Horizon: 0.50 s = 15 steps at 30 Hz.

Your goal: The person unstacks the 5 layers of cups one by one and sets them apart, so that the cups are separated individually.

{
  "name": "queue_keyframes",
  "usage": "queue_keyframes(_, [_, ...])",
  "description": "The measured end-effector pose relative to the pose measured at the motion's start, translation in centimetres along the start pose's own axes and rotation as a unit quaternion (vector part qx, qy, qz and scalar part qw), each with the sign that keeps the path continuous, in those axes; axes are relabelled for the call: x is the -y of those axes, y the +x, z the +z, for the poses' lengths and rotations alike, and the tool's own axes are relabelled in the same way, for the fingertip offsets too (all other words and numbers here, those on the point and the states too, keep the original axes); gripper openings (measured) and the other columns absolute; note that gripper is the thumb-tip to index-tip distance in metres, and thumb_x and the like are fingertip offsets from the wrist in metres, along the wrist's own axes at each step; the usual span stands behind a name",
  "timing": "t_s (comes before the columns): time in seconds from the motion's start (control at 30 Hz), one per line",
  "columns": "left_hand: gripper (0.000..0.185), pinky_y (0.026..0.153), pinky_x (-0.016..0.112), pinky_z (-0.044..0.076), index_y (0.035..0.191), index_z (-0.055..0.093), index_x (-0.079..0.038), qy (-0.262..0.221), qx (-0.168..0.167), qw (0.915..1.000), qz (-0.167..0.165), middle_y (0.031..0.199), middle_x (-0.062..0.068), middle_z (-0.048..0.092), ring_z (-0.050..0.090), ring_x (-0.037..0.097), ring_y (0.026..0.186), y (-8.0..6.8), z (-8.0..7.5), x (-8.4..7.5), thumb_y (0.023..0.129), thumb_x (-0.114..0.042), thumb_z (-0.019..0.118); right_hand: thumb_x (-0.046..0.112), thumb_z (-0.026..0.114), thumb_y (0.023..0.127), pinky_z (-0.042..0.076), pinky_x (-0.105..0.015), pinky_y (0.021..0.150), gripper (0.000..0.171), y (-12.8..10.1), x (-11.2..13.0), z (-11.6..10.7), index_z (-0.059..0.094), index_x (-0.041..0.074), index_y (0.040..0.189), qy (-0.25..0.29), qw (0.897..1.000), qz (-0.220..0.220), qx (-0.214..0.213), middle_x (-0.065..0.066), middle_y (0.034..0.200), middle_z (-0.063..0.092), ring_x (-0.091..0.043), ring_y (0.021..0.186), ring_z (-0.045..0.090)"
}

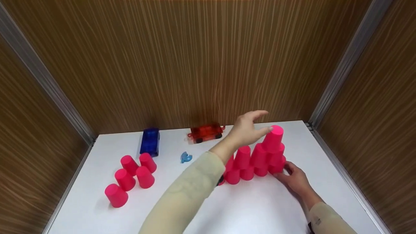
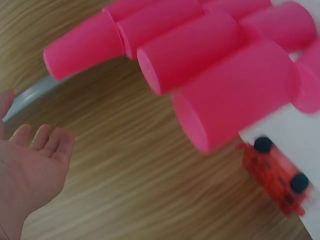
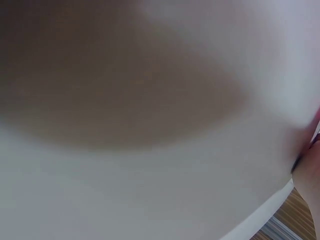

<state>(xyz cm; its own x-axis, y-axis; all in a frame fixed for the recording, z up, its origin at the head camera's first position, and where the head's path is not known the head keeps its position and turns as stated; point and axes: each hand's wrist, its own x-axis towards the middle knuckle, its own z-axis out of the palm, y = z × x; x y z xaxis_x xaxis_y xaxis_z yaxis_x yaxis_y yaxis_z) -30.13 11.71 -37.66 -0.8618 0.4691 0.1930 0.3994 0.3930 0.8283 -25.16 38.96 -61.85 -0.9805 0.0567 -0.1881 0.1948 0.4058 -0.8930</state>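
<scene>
Pink cups stand upside down in a stacked wall, with a bottom row (image 1: pixel 232 177) of several and a second row (image 1: pixel 243 157) on it. One top cup (image 1: pixel 273 139) stands on the right end of the second row. Beside this top cup is my left hand (image 1: pixel 246 129), fingers spread and thumb near the cup's upper edge; in the left wrist view the hand (image 2: pixel 32 175) is apart from the cups and holds nothing. Low at the wall's right end, my right hand (image 1: pixel 297 179) holds the end cup of the bottom row between thumb and fingers. My left arm hides the wall's left end.
Several more pink cups (image 1: pixel 124 179) stand upside down at the left. Behind them lies a blue translucent toy car base (image 1: pixel 150 142). A red toy wagon (image 1: pixel 206 133) sits by the back wall, and a small light-blue piece (image 1: pixel 186 157) lies mid-table. Wood-grain panels enclose the white table.
</scene>
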Motion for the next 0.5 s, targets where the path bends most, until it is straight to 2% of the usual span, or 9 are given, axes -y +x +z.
queue_keyframes(0.23, [0.06,0.104,0.023,0.051,0.154,0.056,-0.022,0.002,0.002,1.0,0.007,0.154,-0.007,0.054,0.049,0.008,0.141,1.7,3.3,0.1,0.098,-0.03,0.077,0.042,0.082,0.094,0.047,-0.052,0.113,0.081,0.0,-0.1,0.2,0.044,0.013,0.159,-0.017,0.999,-0.038,-0.006,-0.015,0.162,0.043,-0.043,0.154,0.032])
queue_keyframes(0.37, [0.059,0.101,0.02,0.051,0.154,0.058,-0.023,0.016,0.003,0.9999,-0.001,0.156,-0.006,0.053,0.049,0.009,0.141,1.7,4.6,0.5,0.099,-0.031,0.076,0.041,0.082,0.095,0.046,-0.052,0.115,0.08,0.0,0.0,0.4,0.044,0.011,0.159,-0.023,0.999,-0.041,-0.008,-0.016,0.162,0.044,-0.043,0.154,0.033])
queue_keyframes(0.5, [0.058,0.093,0.017,0.054,0.153,0.059,-0.022,0.026,0.004,0.9996,-0.013,0.153,-0.006,0.055,0.055,0.01,0.132,1.5,5.3,0.9,0.098,-0.032,0.077,0.041,0.082,0.095,0.044,-0.053,0.116,0.079,-0.2,0.0,0.6,0.046,0.011,0.158,-0.024,0.999,-0.038,-0.011,-0.017,0.162,0.044,-0.043,0.154,0.033])
